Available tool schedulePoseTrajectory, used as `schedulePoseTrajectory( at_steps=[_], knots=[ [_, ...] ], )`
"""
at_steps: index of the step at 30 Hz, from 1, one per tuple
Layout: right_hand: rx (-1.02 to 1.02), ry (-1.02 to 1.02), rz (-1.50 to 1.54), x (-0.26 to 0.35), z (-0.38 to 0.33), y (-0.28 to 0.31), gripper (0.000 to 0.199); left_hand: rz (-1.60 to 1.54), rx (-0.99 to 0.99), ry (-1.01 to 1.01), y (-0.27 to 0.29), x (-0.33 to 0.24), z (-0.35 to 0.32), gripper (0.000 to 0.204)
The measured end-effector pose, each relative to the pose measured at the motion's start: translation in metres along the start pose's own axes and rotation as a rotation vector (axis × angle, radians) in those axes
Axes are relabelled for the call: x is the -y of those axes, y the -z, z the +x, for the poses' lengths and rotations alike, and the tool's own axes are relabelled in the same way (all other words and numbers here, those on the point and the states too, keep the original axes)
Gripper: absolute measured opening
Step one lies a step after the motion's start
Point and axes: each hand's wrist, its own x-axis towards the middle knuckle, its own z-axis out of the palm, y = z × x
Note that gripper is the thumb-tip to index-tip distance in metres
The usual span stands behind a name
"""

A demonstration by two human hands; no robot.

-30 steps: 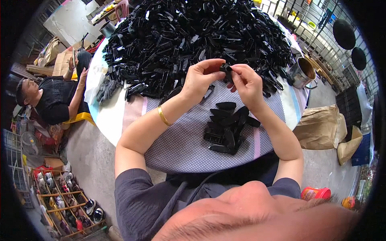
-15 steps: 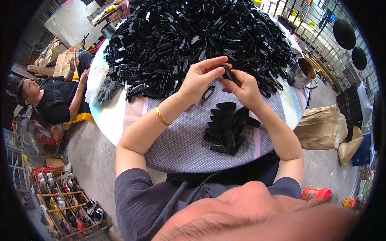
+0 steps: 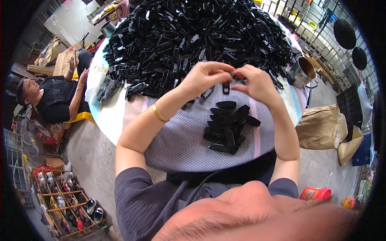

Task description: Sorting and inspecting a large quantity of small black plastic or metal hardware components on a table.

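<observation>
1. Our left hand point(image 3: 203, 80) is out over the tabletop point(image 3: 181, 148), thumb and fingers drawn close together at the tips; we can't tell whether a part is pinched there.
2. Our right hand point(image 3: 259, 84) meets it fingertip to fingertip, half curled, thumb apart from the fingers. Any grip is hidden, so we can't call it.
3. Single black part point(image 3: 226, 88) shows just below the left fingertips; can't tell whether it hangs or lies on the cloth.
4. Loose cluster of black parts point(image 3: 229, 128) sits between our forearms, nearer our body, pieces overlapping.
5. Big heap of black parts point(image 3: 193, 40) covers most of the far side, right behind both hands. That's the main obstruction.
6. Grey cloth point(image 3: 107, 91) lies by the heap's left edge; metal pot point(image 3: 297, 77) by its right.
7. Right side, off the table: brown paper bag point(image 3: 319, 128), blue crate point(image 3: 361, 149), red tub point(image 3: 315, 194).
8. Left side: another person point(image 3: 58, 98) seated on a yellow chair point(image 3: 82, 117), with a fan point(image 3: 32, 141) and shoe rack point(image 3: 64, 208) nearer us.
</observation>
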Motion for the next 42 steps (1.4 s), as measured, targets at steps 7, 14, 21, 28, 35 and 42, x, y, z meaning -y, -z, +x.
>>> schedulePoseTrajectory(
  at_steps=[7, 14, 21, 28, 35, 42],
  knots=[
    [0.197, -0.168, -0.380, -0.017, -0.005, 0.000, 0.025, 0.352, 0.259, 0.287, -0.017, 0.010, -0.001, 0.029],
    [-0.023, -0.018, -0.133, -0.017, 0.000, -0.004, 0.015, 0.964, -0.084, -0.060, -0.023, 0.040, 0.034, 0.041],
    [-0.247, 0.092, 0.186, -0.014, 0.008, -0.007, 0.015, 0.732, -0.241, -0.214, -0.016, 0.035, 0.030, 0.029],
    [-0.338, 0.147, 0.338, 0.004, 0.007, -0.017, 0.013, -0.271, -0.114, 0.058, -0.009, 0.023, 0.001, 0.035],
    [-0.375, 0.067, 0.491, 0.010, 0.002, -0.023, 0.012, -0.354, -0.146, 0.049, -0.004, 0.024, -0.004, 0.030],
    [-0.352, 0.066, 0.511, 0.013, 0.002, -0.025, 0.013, -0.075, -0.148, 0.058, -0.006, 0.014, -0.007, 0.029]
  ],
)
